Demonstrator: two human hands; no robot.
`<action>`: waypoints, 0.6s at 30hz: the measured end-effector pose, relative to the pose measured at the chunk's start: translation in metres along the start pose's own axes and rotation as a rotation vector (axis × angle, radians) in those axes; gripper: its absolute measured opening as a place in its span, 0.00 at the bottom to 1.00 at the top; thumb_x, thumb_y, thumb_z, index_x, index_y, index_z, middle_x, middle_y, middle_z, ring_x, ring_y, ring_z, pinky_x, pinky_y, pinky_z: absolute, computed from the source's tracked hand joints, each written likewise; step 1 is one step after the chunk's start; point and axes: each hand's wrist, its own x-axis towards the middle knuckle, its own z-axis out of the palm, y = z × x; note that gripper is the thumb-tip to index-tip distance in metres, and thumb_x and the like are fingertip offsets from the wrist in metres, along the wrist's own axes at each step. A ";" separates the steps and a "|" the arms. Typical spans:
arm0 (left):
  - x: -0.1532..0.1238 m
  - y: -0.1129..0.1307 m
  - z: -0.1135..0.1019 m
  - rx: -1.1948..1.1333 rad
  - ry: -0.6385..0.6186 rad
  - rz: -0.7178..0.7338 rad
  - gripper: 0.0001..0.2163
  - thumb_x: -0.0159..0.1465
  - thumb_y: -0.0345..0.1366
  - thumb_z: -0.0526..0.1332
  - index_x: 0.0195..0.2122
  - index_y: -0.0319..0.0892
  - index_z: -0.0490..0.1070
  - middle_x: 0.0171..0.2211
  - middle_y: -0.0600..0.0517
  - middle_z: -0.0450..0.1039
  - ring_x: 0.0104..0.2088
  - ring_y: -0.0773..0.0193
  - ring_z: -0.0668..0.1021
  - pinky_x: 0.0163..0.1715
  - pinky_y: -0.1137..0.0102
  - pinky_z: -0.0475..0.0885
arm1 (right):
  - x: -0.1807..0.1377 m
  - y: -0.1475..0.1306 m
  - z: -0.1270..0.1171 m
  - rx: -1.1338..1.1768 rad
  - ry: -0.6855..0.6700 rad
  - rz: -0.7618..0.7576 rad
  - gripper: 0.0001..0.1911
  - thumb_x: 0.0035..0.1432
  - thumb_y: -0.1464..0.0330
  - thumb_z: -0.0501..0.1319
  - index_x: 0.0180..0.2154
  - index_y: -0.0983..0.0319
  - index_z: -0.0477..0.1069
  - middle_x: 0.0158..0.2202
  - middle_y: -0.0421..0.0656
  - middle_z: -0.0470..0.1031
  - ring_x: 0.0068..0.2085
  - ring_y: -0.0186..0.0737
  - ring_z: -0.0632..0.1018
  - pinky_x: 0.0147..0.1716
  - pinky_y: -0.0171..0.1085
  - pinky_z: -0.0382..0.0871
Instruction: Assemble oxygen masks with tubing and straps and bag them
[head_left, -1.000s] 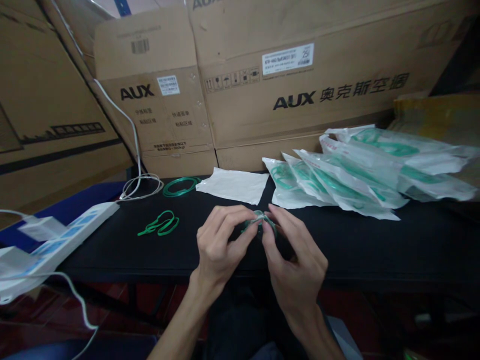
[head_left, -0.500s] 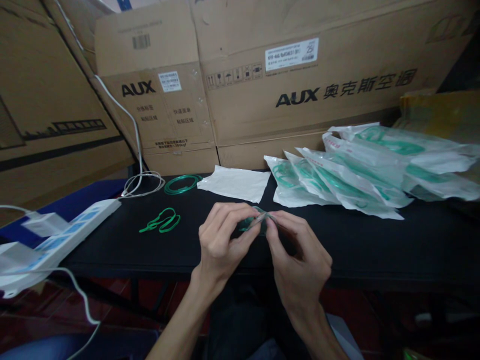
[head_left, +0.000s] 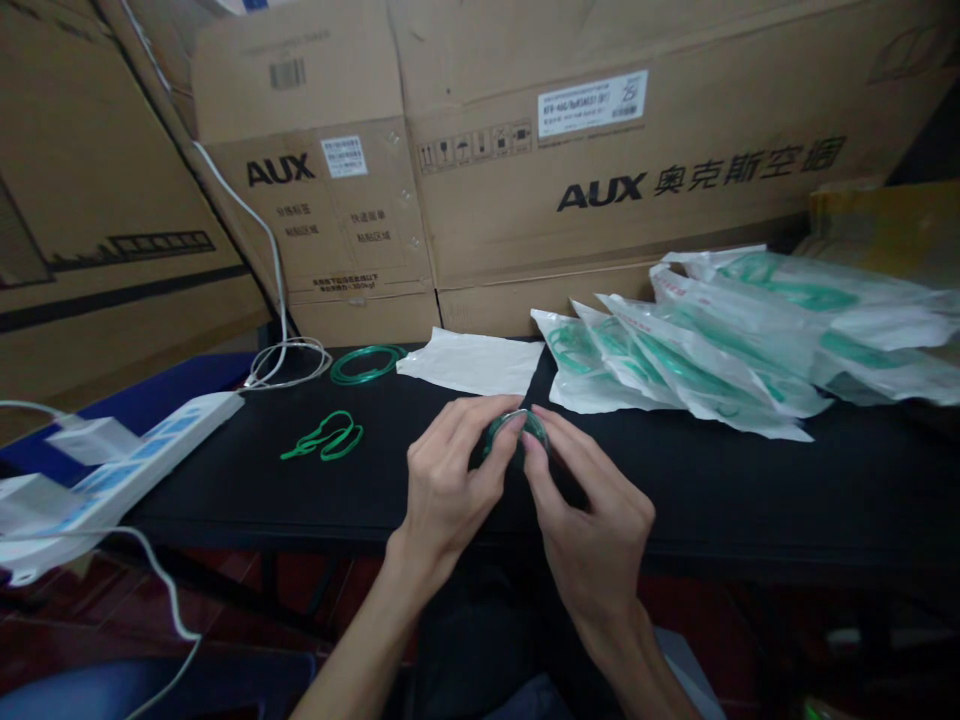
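Note:
Both hands hold a small, rounded piece of clear green plastic [head_left: 535, 428] above the front of the black table. Its rim curves up between my thumbs, and most of it is hidden by fingers. My left hand [head_left: 453, 472] is closed on its left side, thumb against the near face. On the opposite side my right hand [head_left: 598, 500] pinches it between thumb and fingers. To the left lies a loose green elastic strap [head_left: 330, 437]. Behind that is a coil of clear green tubing [head_left: 366, 366]. A flat white pouch [head_left: 476, 362] lies just beyond my hands.
Several clear-and-white pouches with green contents [head_left: 675, 360] are piled on the right of the table [head_left: 750, 490]. A white power strip [head_left: 142, 460] with plugs and cables stands at left, near a coiled white cable [head_left: 292, 365]. Large cardboard boxes [head_left: 495, 230] wall off the back.
The plastic piece has been turned between my hands, so its rounded rim now shows where a pinched edge was. My fingers have shifted along it and my hands are slightly closer together.

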 end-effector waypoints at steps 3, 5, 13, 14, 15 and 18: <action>0.000 -0.001 0.000 0.004 -0.033 -0.025 0.05 0.70 0.30 0.62 0.45 0.43 0.74 0.40 0.50 0.80 0.41 0.63 0.81 0.45 0.66 0.78 | -0.001 0.001 0.002 -0.040 0.008 -0.034 0.12 0.65 0.76 0.61 0.46 0.62 0.80 0.44 0.48 0.85 0.43 0.43 0.86 0.48 0.40 0.82; 0.000 -0.001 0.000 0.013 -0.040 -0.044 0.04 0.70 0.31 0.61 0.44 0.43 0.74 0.39 0.50 0.79 0.41 0.63 0.80 0.44 0.67 0.77 | -0.002 0.002 0.003 -0.073 -0.015 -0.066 0.12 0.66 0.76 0.60 0.46 0.62 0.80 0.44 0.48 0.85 0.42 0.43 0.86 0.48 0.40 0.82; -0.002 -0.005 0.001 0.043 -0.058 -0.106 0.04 0.72 0.34 0.60 0.39 0.42 0.71 0.37 0.50 0.76 0.39 0.62 0.77 0.41 0.68 0.72 | -0.006 0.008 0.005 -0.130 -0.109 -0.182 0.10 0.67 0.77 0.60 0.47 0.68 0.78 0.45 0.53 0.84 0.47 0.45 0.85 0.50 0.41 0.81; -0.002 -0.005 0.001 0.042 -0.062 -0.114 0.04 0.72 0.34 0.60 0.39 0.42 0.71 0.37 0.50 0.76 0.39 0.63 0.77 0.41 0.68 0.72 | -0.007 0.009 0.005 -0.127 -0.115 -0.182 0.11 0.67 0.77 0.59 0.47 0.68 0.78 0.45 0.53 0.84 0.47 0.45 0.85 0.50 0.41 0.81; -0.003 -0.006 0.001 0.044 -0.068 -0.124 0.04 0.72 0.33 0.60 0.39 0.42 0.71 0.37 0.50 0.76 0.39 0.63 0.77 0.41 0.68 0.72 | -0.007 0.009 0.005 -0.125 -0.121 -0.180 0.11 0.68 0.77 0.59 0.47 0.67 0.78 0.45 0.53 0.84 0.47 0.45 0.85 0.50 0.42 0.81; -0.003 -0.007 0.001 0.043 -0.092 -0.153 0.04 0.72 0.34 0.59 0.39 0.42 0.71 0.37 0.50 0.75 0.40 0.63 0.77 0.41 0.68 0.72 | -0.007 0.009 0.005 -0.134 -0.134 -0.171 0.11 0.68 0.76 0.58 0.47 0.66 0.78 0.44 0.52 0.85 0.45 0.45 0.85 0.49 0.42 0.81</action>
